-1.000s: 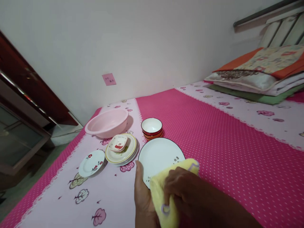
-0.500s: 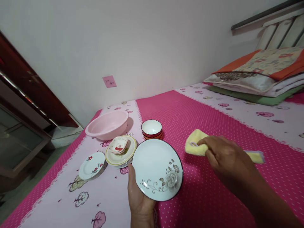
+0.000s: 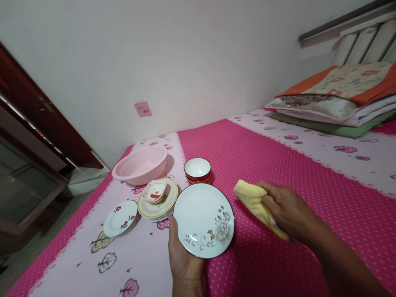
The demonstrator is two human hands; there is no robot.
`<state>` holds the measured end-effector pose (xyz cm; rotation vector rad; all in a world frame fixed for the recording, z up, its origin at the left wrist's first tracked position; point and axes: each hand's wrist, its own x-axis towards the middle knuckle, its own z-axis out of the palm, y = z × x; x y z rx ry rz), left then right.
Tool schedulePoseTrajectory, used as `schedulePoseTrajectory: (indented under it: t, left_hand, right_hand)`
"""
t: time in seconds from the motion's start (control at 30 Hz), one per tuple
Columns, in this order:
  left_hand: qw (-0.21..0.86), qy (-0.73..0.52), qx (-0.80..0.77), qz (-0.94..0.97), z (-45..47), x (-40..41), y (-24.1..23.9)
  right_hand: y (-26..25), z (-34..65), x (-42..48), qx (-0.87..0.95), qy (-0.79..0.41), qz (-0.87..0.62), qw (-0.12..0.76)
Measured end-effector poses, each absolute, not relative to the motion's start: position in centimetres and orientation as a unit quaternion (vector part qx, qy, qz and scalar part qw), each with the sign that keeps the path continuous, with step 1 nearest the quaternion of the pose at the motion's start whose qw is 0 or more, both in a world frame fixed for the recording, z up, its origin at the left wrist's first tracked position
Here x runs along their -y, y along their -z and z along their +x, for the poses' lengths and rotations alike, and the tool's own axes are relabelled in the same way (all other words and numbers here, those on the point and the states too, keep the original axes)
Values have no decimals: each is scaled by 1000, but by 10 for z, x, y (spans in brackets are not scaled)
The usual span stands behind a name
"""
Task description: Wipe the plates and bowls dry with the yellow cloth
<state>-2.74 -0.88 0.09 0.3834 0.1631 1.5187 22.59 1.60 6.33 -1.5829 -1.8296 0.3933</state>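
Observation:
A white plate [image 3: 201, 218] with a dark rim and a grey rose print rests in my left hand [image 3: 185, 260]. My thumb lies on its left edge; the other fingers are hidden beneath it. To the right, my right hand [image 3: 283, 208] grips a folded yellow cloth [image 3: 250, 198] just off the plate's right side, not touching it. Directly behind the plate stands a short stack of bowls [image 3: 198, 168], white inside with red and orange outsides.
Left of the plate sit a stack of yellow-rimmed plates [image 3: 170, 202] topped by small square dishes [image 3: 154, 191], and a stack of white plates with red flowers [image 3: 120, 218]. A pink basin [image 3: 142, 165] lies behind them. Folded bedding [image 3: 337, 103] is piled at the right on the pink bedspread [image 3: 247, 152].
The yellow cloth has tilted and bunched differently as my right hand shifted slightly left and down. The plate has tipped a little in my left hand.

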Motion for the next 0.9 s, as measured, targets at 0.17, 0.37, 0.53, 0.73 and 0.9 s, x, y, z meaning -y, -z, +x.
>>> schedulePoseTrajectory:
  t: [0.17,0.37,0.53,0.73,0.9]
  left_hand:
    - [707,-685,-74,160,-27,8,3]
    - [725,-668,-72,154,-23,7,5]
    - [737,-649,-62,181,-21,8,1]
    - [697,-688,-116,166,-18,11,-6]
    - [696,-683,-140,171,-21,11,-6]
  right_hand:
    - [-52,227,-14,719,-198,-621,241]
    - [-61,201,-7,723,-382,-472,331]
    - [-66,181,-6,690,-481,-409,354]
    - [-58,178,-11,644,-539,-406,360]
    - [-51,179,-14,637,-564,-392,350]
